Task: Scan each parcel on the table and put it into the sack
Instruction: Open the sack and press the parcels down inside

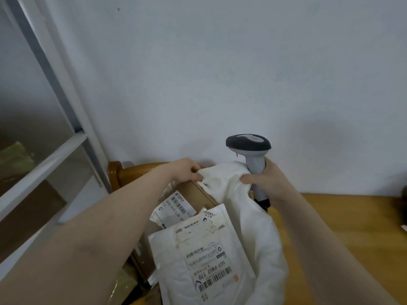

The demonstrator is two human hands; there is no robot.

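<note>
1. Our left hand [187,170] pinches the rim of the white sack [259,227], fingers curled into the cloth.
2. Our right hand [266,181] grips the scanner [248,145] by its handle, head up. It nips the sack's rim as well, so the mouth is stretched between the two hands.
3. Below and between the hands lies a white mailer [202,256], label up. A smaller labelled parcel [174,208] is under the left wrist, and a brown box [198,191] is just beneath the left hand. All three seem to sit in the sack's mouth.
4. We judge this to be the bagging step, with the sack held open over its load.
5. Next, the left hand must let go and fetch another parcel from the table [341,216], which lies to the right of the right hand, then turn the barcode to the scanner. We cannot tell whether any parcels remain.
</note>
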